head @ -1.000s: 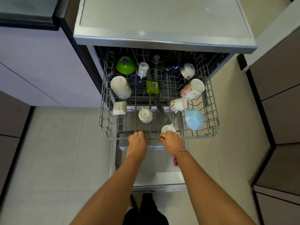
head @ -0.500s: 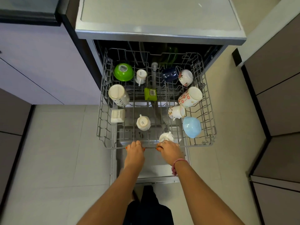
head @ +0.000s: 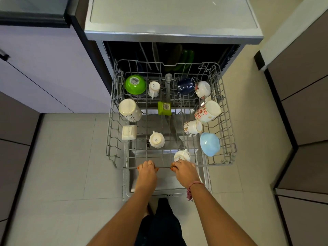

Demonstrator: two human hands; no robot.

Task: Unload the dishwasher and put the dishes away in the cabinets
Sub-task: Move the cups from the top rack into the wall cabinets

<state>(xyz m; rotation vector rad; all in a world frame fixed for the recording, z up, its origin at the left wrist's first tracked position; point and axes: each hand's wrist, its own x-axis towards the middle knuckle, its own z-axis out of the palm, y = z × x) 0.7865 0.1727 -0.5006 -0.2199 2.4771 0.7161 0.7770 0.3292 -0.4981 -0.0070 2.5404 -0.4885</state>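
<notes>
The dishwasher's grey wire upper rack (head: pixel 113 121) is pulled far out over the open door (head: pixel 165 190). My left hand (head: pixel 147 172) and my right hand (head: pixel 184 172) both grip its front rail, fingers curled over the wire. In the rack lie a green bowl (head: pixel 135 84), a green square container (head: pixel 164 108), a tall white cup (head: pixel 129 109), a white square dish (head: pixel 129 132), a light blue bowl (head: pixel 209 144), a red-flowered mug (head: pixel 207 111), a dark blue cup (head: pixel 185 86) and several small white cups (head: pixel 156 139). One small cup (head: pixel 182 155) sits just behind my right hand.
Green plates (head: pixel 186 57) stand deep inside the dishwasher on the lower rack. A pale worktop (head: pixel 170 13) covers the machine. Lilac cabinet fronts (head: pixel 44 68) are on the left, brown cabinet fronts (head: pixel 305 103) on the right. Tiled floor (head: pixel 67 166) lies on both sides.
Both hands have pulled the upper rack farther out toward me; more of its rear row and the dishwasher's interior now shows. The grip on the front rail is unchanged.
</notes>
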